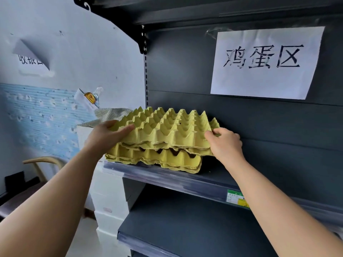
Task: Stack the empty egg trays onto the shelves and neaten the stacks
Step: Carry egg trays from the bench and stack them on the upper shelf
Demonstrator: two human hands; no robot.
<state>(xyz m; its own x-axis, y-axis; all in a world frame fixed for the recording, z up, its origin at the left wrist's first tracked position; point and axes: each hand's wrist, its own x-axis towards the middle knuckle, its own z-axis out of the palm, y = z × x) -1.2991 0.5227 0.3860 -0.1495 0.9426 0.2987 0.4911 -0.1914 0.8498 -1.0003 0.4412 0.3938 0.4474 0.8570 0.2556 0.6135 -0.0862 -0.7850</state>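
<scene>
Arms: left arm [61, 191] and right arm [278, 204] reach up, one to each end of the trays.
Shelf [213, 179]: dark; trays sit at its left end, by the front edge.
Upper trays [167, 130]: yellow, nested; long axis along the shelf's front edge, set off to the right so they overhang the lower stack [157, 158].
Left hand [105, 136]: grips the upper trays' left end, thumb on top.
Right hand [225, 143]: fingers curled over their right end.
Next, likely: slide leftward until the edges line up; both hands equally near.
</scene>
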